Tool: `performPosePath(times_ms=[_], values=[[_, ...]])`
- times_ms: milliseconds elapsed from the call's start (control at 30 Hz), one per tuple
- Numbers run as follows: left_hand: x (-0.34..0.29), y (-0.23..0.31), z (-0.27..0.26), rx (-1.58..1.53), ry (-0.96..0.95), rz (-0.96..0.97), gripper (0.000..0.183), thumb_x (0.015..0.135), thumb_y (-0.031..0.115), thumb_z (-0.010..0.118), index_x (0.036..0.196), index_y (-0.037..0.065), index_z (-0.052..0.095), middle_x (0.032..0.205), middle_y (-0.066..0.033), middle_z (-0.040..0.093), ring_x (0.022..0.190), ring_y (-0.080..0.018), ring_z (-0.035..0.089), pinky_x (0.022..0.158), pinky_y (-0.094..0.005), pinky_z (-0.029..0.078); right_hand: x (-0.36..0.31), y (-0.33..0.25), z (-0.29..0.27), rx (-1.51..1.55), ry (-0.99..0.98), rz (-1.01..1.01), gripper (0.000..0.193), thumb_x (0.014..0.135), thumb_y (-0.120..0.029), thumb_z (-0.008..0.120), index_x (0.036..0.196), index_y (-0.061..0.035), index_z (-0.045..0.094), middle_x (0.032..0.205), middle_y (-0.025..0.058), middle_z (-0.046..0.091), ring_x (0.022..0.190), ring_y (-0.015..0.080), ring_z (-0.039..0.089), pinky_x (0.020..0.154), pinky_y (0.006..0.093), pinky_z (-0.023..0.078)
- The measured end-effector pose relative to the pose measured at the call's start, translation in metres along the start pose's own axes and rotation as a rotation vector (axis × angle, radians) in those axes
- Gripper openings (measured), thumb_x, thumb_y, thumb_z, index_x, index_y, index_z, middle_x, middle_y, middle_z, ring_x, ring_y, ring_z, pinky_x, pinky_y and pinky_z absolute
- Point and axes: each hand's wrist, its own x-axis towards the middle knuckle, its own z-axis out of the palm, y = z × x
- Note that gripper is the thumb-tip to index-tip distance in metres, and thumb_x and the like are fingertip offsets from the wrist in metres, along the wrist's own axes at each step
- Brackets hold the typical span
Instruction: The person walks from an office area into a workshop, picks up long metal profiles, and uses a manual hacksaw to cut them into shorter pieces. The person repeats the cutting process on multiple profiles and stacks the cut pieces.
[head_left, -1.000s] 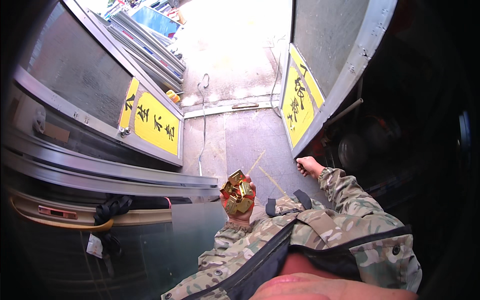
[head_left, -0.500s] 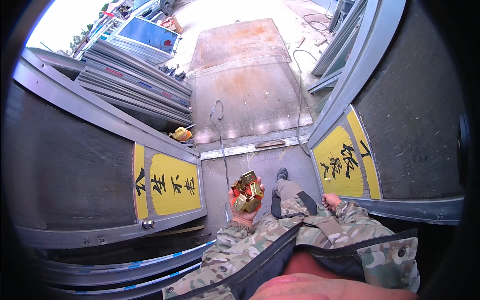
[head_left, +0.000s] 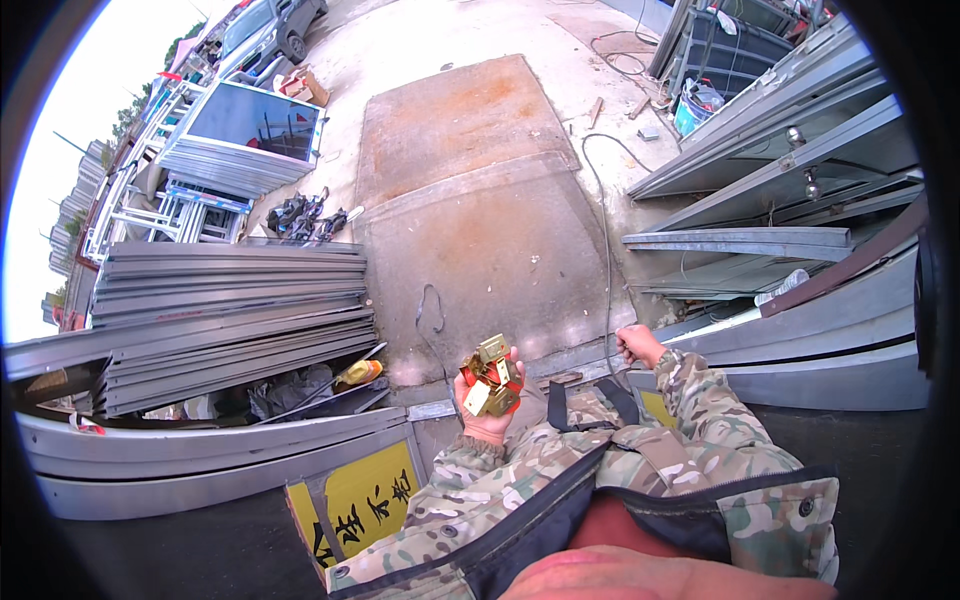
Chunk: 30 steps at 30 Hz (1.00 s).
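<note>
My left hand (head_left: 487, 420) is held palm up in front of me, its fingers curled round a small pile of gold-coloured metal fittings (head_left: 487, 398). These are shiny, plate-like pieces, some with holes, with bits of red among them; their exact kind is unclear. To the right, my right hand (head_left: 640, 345) is closed in a loose fist over the ground, with nothing seen sticking out of it. Both arms wear camouflage sleeves.
Grey metal profiles (head_left: 235, 320) are stacked left, beside a yellow bottle (head_left: 358, 374). Framed panels (head_left: 255, 120) lean beyond them. A cable (head_left: 605, 230) runs along rusty plates (head_left: 450, 110). Metal-framed doors (head_left: 780, 170) lean right, near a blue bucket (head_left: 695, 108). A car (head_left: 255, 30) stands far left.
I have moved forward through the doorway, and the yellow-signed door panels have dropped toward the lower edge. My right hand has swung forward. The fittings remain in my left hand.
</note>
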Motion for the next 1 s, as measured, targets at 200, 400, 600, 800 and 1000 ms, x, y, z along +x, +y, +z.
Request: performPosePath(times_ms=[200,400,600,800,1000], values=[[0.201,0.063,0.049,-0.015,0.056,-0.157,0.061,0.076,0.037,0.072,0.126,0.006,0.055,0.132,-0.0176,0.051,0.128,-0.0359,0.042,0.107,-0.0491,0.037,0.111,-0.146,-0.005,0.083,0.118,-0.035,0.026,0.087,-0.027,0.053,0.072,-0.0054,0.055,0.064,0.0032,0.054,0.047,0.0125,0.049,0.039,0.029,0.039],[0.397,0.124,0.144,-0.021,0.067,-0.277,0.051,0.082,0.035,0.062,0.123,0.005,0.057,0.129,-0.0171,0.054,0.124,-0.0363,0.046,0.104,-0.0486,0.04,0.155,-0.201,-0.046,0.196,0.378,0.256,0.023,0.083,-0.024,0.055,0.071,-0.0042,0.055,0.062,0.0053,0.053,0.046,0.0154,0.047,0.039,0.0316,0.039],[0.592,0.164,0.222,0.014,0.084,-0.307,0.05,0.084,0.036,0.058,0.123,0.005,0.057,0.127,-0.0173,0.055,0.123,-0.0365,0.047,0.102,-0.0491,0.041,0.211,-0.289,-0.074,0.318,0.505,0.424,0.022,0.083,-0.023,0.055,0.07,-0.0052,0.055,0.06,0.0058,0.051,0.045,0.0158,0.046,0.04,0.0321,0.038],[0.801,0.175,0.289,-0.02,0.177,-0.243,0.048,0.083,0.035,0.058,0.121,0.005,0.058,0.124,-0.0187,0.057,0.121,-0.0378,0.048,0.1,-0.0492,0.043,0.339,-0.46,-0.152,0.279,0.49,0.491,0.022,0.083,-0.023,0.056,0.069,-0.0059,0.054,0.06,0.006,0.052,0.044,0.0163,0.045,0.04,0.0318,0.038],[1.001,0.206,0.395,-0.003,0.068,-0.221,0.049,0.081,0.035,0.062,0.121,0.006,0.06,0.126,-0.0165,0.057,0.122,-0.037,0.048,0.102,-0.0479,0.041,0.508,-0.751,-0.222,0.221,0.415,0.157,0.024,0.084,-0.023,0.055,0.068,-0.0043,0.053,0.061,0.0069,0.052,0.043,0.0138,0.044,0.038,0.0288,0.034]])
